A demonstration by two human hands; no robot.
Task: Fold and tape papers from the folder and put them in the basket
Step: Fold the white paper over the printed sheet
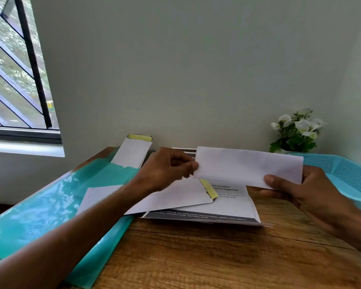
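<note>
My left hand and right hand pinch the folded white paper at its 9 and 4 o'clock edges, above the wooden table.

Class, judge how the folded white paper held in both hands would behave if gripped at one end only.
The folded paper looks thin and light, so it would probably droop a little. Its fold likely stiffens it: it spans flat between left hand and right hand.
</note>
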